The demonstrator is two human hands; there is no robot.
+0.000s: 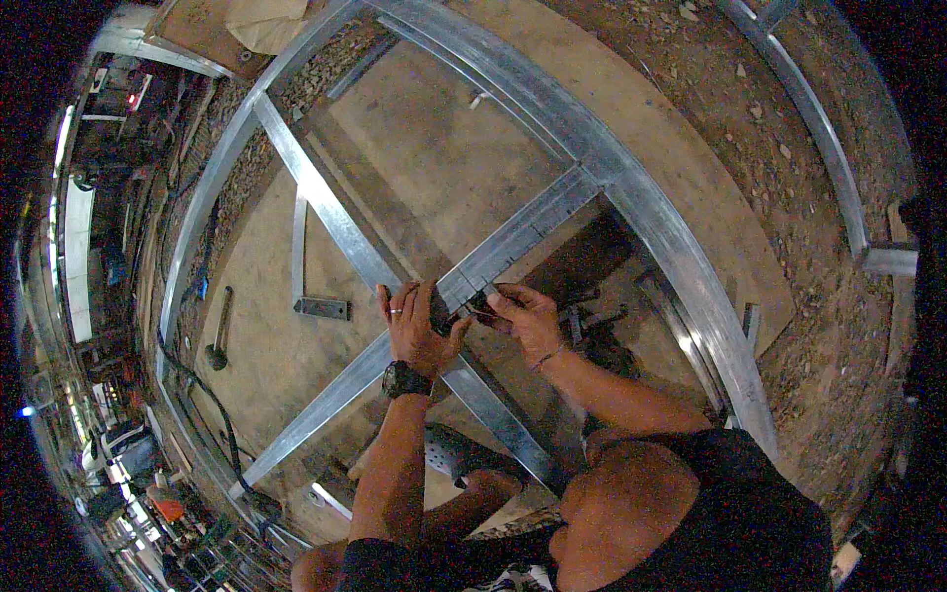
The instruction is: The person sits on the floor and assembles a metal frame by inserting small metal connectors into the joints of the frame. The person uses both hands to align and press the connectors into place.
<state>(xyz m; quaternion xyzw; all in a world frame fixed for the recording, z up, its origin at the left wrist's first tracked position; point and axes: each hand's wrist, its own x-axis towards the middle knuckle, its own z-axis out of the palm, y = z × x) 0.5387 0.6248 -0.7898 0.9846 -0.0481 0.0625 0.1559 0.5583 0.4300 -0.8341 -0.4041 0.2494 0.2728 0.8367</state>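
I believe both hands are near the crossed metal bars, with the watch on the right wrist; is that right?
Wrong wrist: the head view shows the watch on the left. The left hand and right hand are near the crossed metal bars.

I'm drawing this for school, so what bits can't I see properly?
All in the head view:
- Small dark thing by the right hand: fingers partly cover it, so its shape is unclear.
- Where the metal bars cross: the left hand covers part.
- Far-right frame: cut off by the top edge.
- Left-side clutter: too small and blurred.
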